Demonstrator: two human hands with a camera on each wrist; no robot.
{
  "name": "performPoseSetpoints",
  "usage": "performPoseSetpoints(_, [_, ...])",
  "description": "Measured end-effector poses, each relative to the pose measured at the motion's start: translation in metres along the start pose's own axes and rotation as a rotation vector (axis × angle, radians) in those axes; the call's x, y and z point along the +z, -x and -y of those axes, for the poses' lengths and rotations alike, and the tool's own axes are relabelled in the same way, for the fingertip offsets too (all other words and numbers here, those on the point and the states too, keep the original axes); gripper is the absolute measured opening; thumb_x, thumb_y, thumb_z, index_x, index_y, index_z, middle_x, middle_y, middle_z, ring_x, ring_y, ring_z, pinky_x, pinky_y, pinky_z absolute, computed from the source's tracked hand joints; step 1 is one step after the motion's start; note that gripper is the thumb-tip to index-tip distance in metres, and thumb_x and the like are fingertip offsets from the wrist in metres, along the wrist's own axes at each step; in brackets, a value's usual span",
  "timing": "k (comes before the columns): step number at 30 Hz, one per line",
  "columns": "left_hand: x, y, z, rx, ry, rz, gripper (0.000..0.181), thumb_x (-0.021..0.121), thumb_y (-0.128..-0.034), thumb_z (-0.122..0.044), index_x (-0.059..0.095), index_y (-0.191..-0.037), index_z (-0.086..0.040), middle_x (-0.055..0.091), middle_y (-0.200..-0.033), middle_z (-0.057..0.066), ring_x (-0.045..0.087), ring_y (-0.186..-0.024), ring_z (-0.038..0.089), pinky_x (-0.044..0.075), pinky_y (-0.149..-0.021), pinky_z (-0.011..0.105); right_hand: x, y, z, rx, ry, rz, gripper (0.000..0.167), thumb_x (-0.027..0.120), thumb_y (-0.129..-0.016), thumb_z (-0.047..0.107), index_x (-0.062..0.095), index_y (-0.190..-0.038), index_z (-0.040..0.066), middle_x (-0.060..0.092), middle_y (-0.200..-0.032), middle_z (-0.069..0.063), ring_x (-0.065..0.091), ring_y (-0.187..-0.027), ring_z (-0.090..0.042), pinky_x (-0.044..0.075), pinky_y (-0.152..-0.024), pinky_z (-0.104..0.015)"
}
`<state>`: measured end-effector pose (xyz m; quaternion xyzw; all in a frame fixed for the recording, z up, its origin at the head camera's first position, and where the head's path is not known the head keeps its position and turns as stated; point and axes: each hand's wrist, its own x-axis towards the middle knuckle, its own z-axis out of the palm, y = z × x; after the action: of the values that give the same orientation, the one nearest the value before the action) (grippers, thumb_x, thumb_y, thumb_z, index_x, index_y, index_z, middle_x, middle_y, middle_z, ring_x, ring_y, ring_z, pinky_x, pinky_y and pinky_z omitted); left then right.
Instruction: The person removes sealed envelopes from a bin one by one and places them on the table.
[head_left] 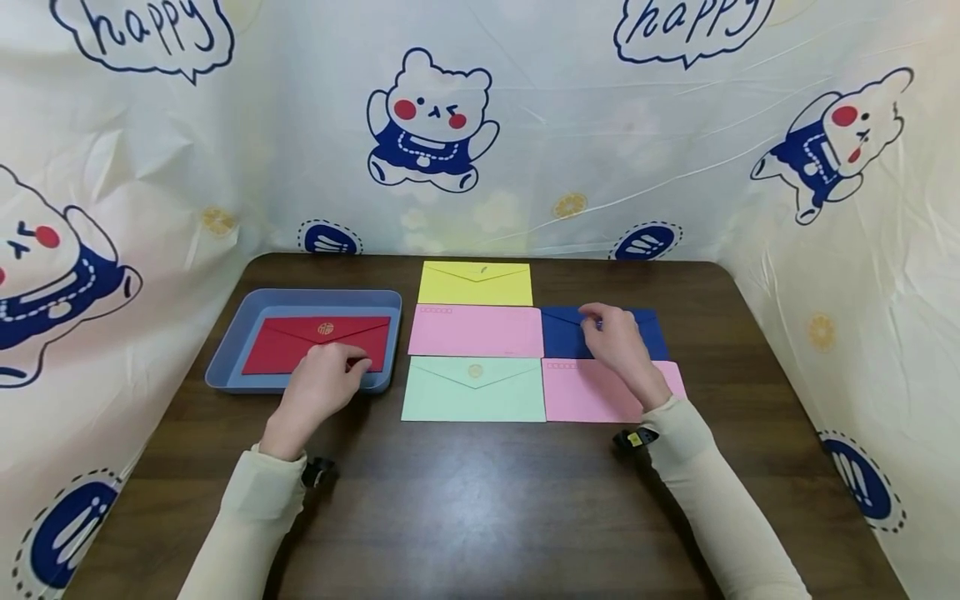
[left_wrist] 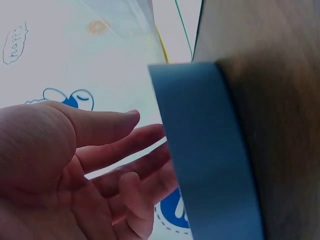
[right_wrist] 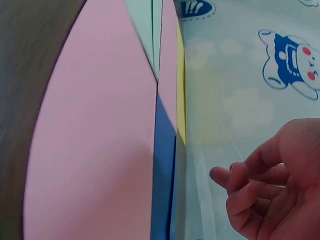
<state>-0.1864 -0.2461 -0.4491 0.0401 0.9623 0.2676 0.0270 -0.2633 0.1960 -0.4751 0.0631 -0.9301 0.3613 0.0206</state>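
A red envelope (head_left: 277,348) with a gold seal lies flap up in a blue tray (head_left: 322,297) on the left. My left hand (head_left: 324,385) is over the tray's near side and the envelope's lower edge, its fingers loosely bent. In the left wrist view, the tray wall (left_wrist: 205,150) hides some fingertips; nothing shows between thumb and fingers. Above a navy blue envelope (head_left: 558,340), my right hand (head_left: 618,343) hangs with loosely curled fingers. The right wrist view shows that hand (right_wrist: 270,185) holding nothing. A pink envelope (head_left: 581,398) lies under the right wrist.
Left of the navy envelope lies another pink envelope (head_left: 476,335). A yellow envelope (head_left: 450,290) is behind it, and a mint green one (head_left: 468,404) in front. They lie edge to edge on the dark wooden table (head_left: 465,508). A printed curtain (head_left: 562,125) surrounds the table.
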Motion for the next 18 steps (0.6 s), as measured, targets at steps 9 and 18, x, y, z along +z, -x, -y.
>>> performPoseSetpoints(9, [-0.012, 0.000, 0.005, -0.020, -0.050, 0.051, 0.043, 0.075, -0.0966, -0.015, 0.068, -0.134, 0.005, 0.070, -0.120, 0.028, 0.067, -0.086, 0.035, 0.059, -0.073, 0.050, 0.015, -0.012, 0.033, -0.087, -0.012, 0.028, 0.035, 0.053, -0.105, 0.010, 0.067, -0.135, 0.001, 0.072, -0.118, -0.017, 0.045, -0.046, -0.020, 0.034, -0.044, -0.030])
performPoseSetpoints(18, [-0.027, -0.010, 0.015, -0.114, -0.237, 0.224, 0.064, 0.076, -0.0917, -0.016, 0.054, -0.148, 0.005, 0.047, -0.143, 0.038, 0.045, -0.126, 0.057, 0.039, -0.097, 0.078, 0.035, -0.029, 0.082, -0.165, -0.002, 0.076, 0.033, 0.054, -0.105, 0.009, 0.068, -0.134, 0.001, 0.073, -0.120, -0.018, 0.054, -0.054, -0.020, 0.037, -0.048, -0.030])
